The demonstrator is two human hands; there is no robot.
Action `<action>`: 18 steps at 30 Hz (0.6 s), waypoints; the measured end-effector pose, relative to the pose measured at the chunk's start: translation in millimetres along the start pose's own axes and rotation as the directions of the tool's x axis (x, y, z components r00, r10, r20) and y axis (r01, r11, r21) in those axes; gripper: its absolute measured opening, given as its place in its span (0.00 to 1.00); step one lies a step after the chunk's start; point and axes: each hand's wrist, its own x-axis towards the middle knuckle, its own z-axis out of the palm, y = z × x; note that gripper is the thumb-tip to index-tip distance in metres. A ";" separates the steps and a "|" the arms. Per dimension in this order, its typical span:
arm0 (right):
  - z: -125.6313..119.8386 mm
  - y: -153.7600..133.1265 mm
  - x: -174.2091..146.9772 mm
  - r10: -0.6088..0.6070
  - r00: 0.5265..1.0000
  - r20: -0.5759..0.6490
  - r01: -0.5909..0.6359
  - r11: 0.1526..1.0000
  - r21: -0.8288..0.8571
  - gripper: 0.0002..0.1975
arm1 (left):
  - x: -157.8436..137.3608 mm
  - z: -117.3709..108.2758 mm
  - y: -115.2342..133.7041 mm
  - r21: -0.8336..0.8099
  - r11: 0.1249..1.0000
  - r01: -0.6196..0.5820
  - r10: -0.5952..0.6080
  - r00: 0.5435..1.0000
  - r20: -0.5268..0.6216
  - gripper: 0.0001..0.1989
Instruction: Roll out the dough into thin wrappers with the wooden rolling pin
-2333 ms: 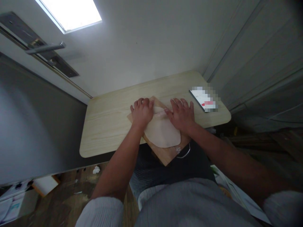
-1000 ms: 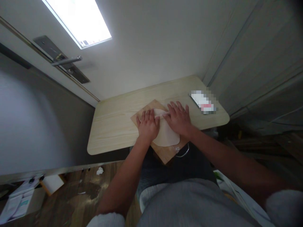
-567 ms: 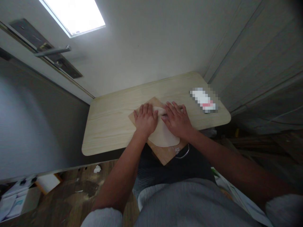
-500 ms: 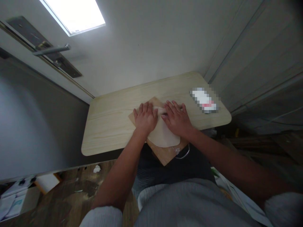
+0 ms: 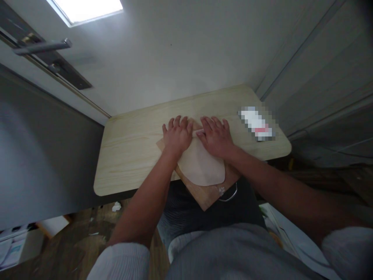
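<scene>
A pale, flat sheet of what looks like rolled dough (image 5: 202, 165) lies on a wooden board (image 5: 204, 198), which is turned cornerwise and juts over the table's near edge. My left hand (image 5: 178, 134) rests palm down at the sheet's far left side, its fingers stretched forward and slightly apart. Across from it, my right hand (image 5: 216, 136) presses on the far right side with fingers extended. Between the hands runs a narrow pale strip (image 5: 198, 130); whether it is a dough fold or a rolling pin, I cannot tell. Both palms hide what is under them.
The light wooden table (image 5: 128, 155) stands against a white door with a metal handle (image 5: 43, 46). A blurred white object (image 5: 256, 123) lies at the table's right end. White powder (image 5: 221, 190) marks the board's near side. A crumpled white scrap (image 5: 116, 206) is on the floor.
Both hands have slid forward, toward the board's far corner, and more of the pale sheet shows nearer me. The camera view has shifted slightly.
</scene>
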 end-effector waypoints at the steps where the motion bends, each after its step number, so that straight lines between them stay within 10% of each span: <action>1: -0.2 -0.3 2.1 0.004 1.000 0.000 -0.004 1.000 -0.005 0.32 | 2.4 -0.3 -0.3 0.003 1.000 -0.001 0.001 1.000 0.002 0.29; 18: 5.1 5.2 38.5 0.004 1.000 0.015 -0.003 0.999 -0.036 0.31 | 37.7 -6.1 -9.3 0.013 0.998 -0.069 0.068 0.993 0.093 0.24</action>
